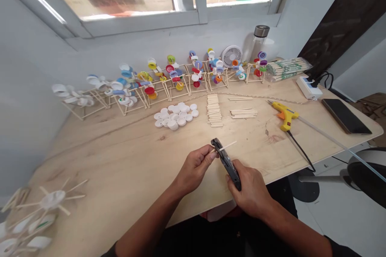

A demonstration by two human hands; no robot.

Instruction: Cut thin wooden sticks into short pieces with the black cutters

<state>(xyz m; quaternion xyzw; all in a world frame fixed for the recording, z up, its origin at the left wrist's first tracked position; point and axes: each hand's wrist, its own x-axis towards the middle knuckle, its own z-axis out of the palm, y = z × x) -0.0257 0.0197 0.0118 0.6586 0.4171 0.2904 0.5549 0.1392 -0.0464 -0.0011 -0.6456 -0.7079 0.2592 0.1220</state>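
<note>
My left hand (195, 168) pinches a thin wooden stick (226, 146) and feeds it into the jaws of black cutting pliers (226, 161). My right hand (251, 190) is wrapped round the pliers' handles. Both hands hover over the near edge of the wooden table (120, 160). Beyond them lie a stack of cut sticks (214, 110) and a smaller bundle of sticks (243, 113). A pile of white bottle caps (175, 115) lies to the left of the sticks.
A row of stick-and-cap windmill models (169, 76) lines the back wall. A yellow glue gun (285, 115), power strip (308, 87), phone (345, 115), small fan (231, 55), bottle (258, 42) and packet of sticks (286, 68) sit right. More cap-and-stick pieces (48, 202) lie at near left.
</note>
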